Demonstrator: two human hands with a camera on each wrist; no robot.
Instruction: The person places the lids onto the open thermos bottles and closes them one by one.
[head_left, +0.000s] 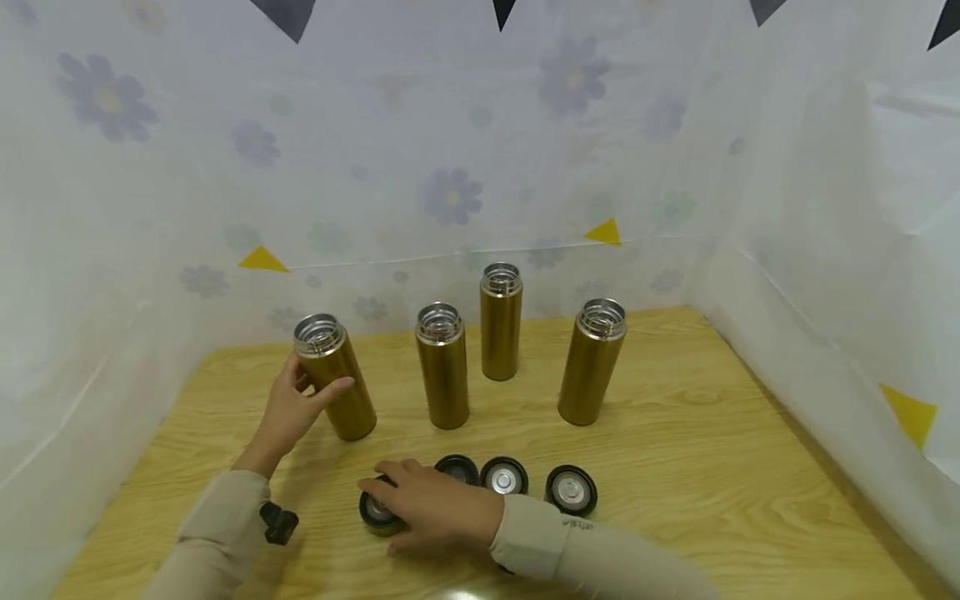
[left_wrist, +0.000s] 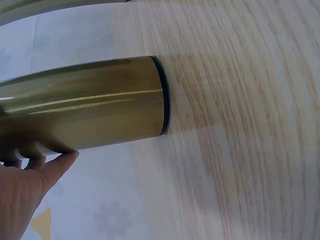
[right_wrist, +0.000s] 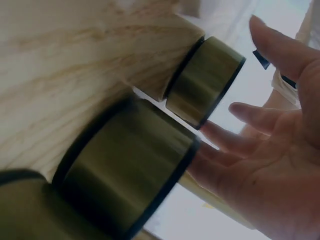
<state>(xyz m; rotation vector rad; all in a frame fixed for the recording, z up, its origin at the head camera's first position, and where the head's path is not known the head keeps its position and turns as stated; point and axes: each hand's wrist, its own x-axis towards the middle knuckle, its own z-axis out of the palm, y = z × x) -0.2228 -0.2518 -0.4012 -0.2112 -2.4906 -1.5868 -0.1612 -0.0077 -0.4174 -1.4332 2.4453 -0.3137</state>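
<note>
A gold thermos bottle (head_left: 352, 404) stands lidless on the table at the left, its steel mouth showing. My left hand (head_left: 296, 408) grips it by the side, thumb across the front and fingers on the far left; the left wrist view shows the bottle's dark base (left_wrist: 163, 97) at the wood. My right hand (head_left: 438, 504) reaches leftward over the leftmost bottle cap (head_left: 378, 523), which lies inside up. In the right wrist view, the fingers and thumb are spread beside that gold, black-rimmed cap (right_wrist: 205, 82).
Three more open gold bottles stand behind: one in the middle (head_left: 444, 379), one farther back (head_left: 500, 333), one at the right (head_left: 588, 375). Upturned caps lie in front, one (head_left: 504, 477) partly behind the right hand, another (head_left: 572, 490) by the sleeve. Flowered white sheeting (head_left: 450, 125) encloses the table (head_left: 712, 433).
</note>
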